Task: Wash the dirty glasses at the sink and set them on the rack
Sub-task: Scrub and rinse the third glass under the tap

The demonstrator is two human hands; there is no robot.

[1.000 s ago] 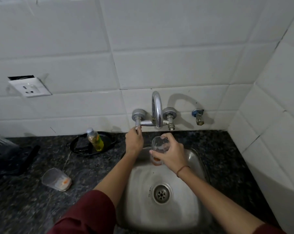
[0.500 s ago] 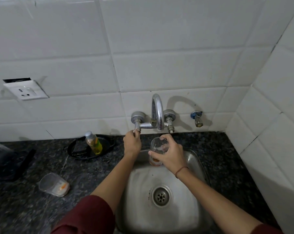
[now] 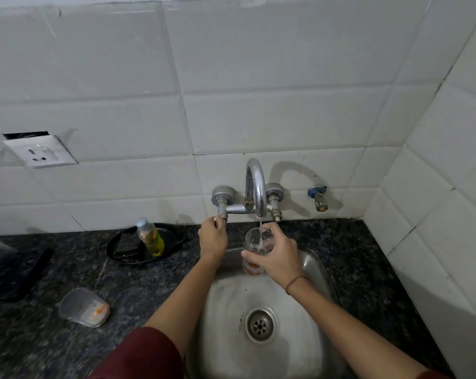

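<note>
The person's right hand held a glass over the far edge of the sink, right under the tap spout. Its fingers and thumb were wrapped round the lower half. The glass stood almost upright, its long axis close to vertical, with the mouth facing up toward the spout and the base, stained orange, pointing down into the basin. A thin stream of water ran into the mouth.

The left hand reached to the tap handle on the left of the spout, its fingers curled round it.

A second glass lay on its side on the dark table, well to the left of the sink. Its mouth pointed left and its orange-smeared base pointed right. Farther back, a small bottle of yellow liquid stood in a black pan against the tiled wall. A white socket sat on the wall above.
</note>
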